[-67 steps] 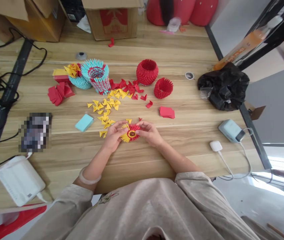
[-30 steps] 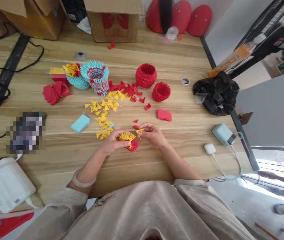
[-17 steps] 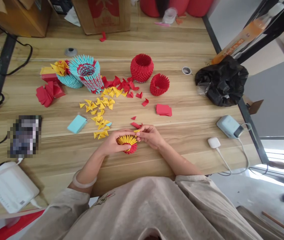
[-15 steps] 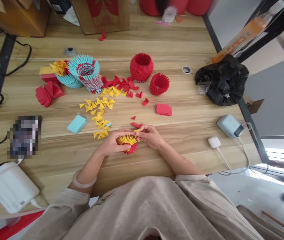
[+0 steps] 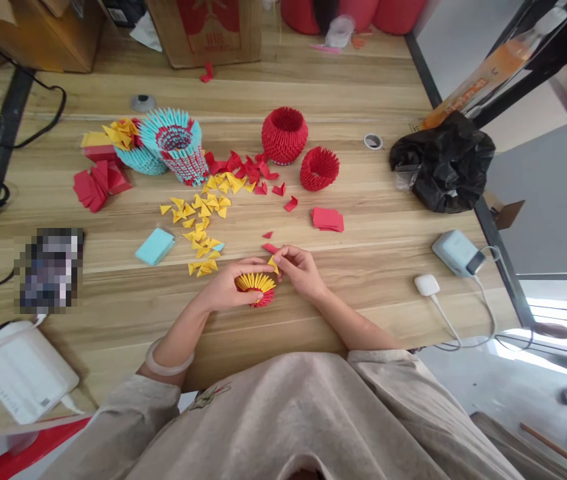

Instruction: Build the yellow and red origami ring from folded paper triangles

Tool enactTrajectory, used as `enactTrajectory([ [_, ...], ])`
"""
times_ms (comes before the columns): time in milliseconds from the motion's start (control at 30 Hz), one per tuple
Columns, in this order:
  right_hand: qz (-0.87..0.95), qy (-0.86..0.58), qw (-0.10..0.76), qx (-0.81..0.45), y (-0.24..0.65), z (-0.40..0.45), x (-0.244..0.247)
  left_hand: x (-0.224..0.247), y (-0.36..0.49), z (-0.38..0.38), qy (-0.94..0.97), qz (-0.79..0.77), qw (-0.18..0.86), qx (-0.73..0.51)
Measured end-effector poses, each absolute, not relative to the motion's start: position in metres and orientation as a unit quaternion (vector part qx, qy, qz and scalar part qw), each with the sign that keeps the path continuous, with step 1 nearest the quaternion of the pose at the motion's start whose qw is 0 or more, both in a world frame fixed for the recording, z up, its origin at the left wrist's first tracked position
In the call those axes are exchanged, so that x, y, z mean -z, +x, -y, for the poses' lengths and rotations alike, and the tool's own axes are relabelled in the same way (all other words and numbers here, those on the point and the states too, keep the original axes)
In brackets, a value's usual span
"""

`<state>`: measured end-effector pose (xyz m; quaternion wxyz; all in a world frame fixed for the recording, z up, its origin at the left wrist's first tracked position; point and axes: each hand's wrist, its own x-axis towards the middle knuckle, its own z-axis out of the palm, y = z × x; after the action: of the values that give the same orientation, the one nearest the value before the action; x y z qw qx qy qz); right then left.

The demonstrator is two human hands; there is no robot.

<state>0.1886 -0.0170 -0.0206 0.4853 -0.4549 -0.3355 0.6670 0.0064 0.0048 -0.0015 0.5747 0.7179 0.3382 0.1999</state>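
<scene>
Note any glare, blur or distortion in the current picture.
Head view: glare washes out part of the floor at right; pixelation masks a dark object at left; wide-angle stretch shows toward the corners, as on the bottle; the yellow piece in the right hand looks slightly soft.

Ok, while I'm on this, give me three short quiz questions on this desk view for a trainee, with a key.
1. True or false: the left hand holds the round yellow-and-red folded-paper piece.
2. What does the right hand pinch? a) black plastic bag b) small yellow folded-paper triangle c) orange-filled bottle
3. Fill in: in the picture, the flat light-blue paper stack lies to the ____ of the flat red paper stack.
Key: 1 true; 2 b; 3 left
</scene>
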Motion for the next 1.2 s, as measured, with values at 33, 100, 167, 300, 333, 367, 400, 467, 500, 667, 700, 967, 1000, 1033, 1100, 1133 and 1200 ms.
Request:
enactTrajectory([
  [33,0.316,-0.461,0.490,-0.669,0.186,0.018,0.020,0.001,0.007,-0.004,0.720,-0.340,0.572,-0.198],
  [100,0.282,-0.461,0.496,-0.680,0.184,0.020,0.020,0.001,0.007,-0.004,0.717,-0.345,0.572,-0.198],
  [167,0.279,-0.443,0.484,-0.701,0.187,0.019,0.020,0.001,0.006,-0.004,0.711,-0.345,0.578,-0.200],
  [300,0.397,-0.379,0.421,-0.722,0.207,0.013,0.016,0.002,0.002,-0.005,0.690,-0.317,0.616,-0.208],
  [333,0.436,-0.369,0.402,-0.716,0.213,0.012,0.015,0.002,0.001,-0.005,0.686,-0.307,0.627,-0.202],
  [367,0.470,-0.365,0.386,-0.705,0.217,0.011,0.013,0.002,0.000,-0.005,0.683,-0.299,0.637,-0.194],
  [400,0.500,-0.366,0.369,-0.693,0.222,0.011,0.012,0.002,0.000,-0.005,0.681,-0.293,0.645,-0.185],
  [467,0.557,-0.371,0.340,-0.660,0.227,0.012,0.008,0.001,-0.001,-0.006,0.681,-0.284,0.654,-0.168],
  [500,0.586,-0.373,0.328,-0.640,0.228,0.013,0.006,0.000,-0.001,-0.006,0.682,-0.279,0.656,-0.161],
  [667,0.686,-0.354,0.279,-0.571,0.229,0.013,-0.002,-0.004,-0.002,-0.006,0.689,-0.256,0.663,-0.138],
  [700,0.692,-0.350,0.273,-0.569,0.229,0.012,-0.003,-0.005,-0.002,-0.006,0.691,-0.254,0.663,-0.137],
  [967,0.616,-0.354,0.265,-0.652,0.228,0.012,0.000,-0.007,-0.003,-0.007,0.721,-0.259,0.628,-0.134],
  [1000,0.591,-0.365,0.273,-0.665,0.227,0.013,0.002,-0.007,-0.003,-0.007,0.723,-0.260,0.626,-0.136],
  [1033,0.566,-0.379,0.279,-0.677,0.225,0.014,0.003,-0.007,-0.003,-0.006,0.723,-0.261,0.624,-0.138],
  [1100,0.520,-0.406,0.287,-0.695,0.221,0.016,0.006,-0.006,-0.003,-0.006,0.724,-0.263,0.621,-0.141],
  [1133,0.502,-0.420,0.290,-0.698,0.218,0.016,0.008,-0.005,-0.003,-0.006,0.725,-0.265,0.620,-0.142],
  [1200,0.479,-0.445,0.303,-0.694,0.214,0.018,0.011,-0.004,-0.003,-0.007,0.728,-0.271,0.613,-0.143],
])
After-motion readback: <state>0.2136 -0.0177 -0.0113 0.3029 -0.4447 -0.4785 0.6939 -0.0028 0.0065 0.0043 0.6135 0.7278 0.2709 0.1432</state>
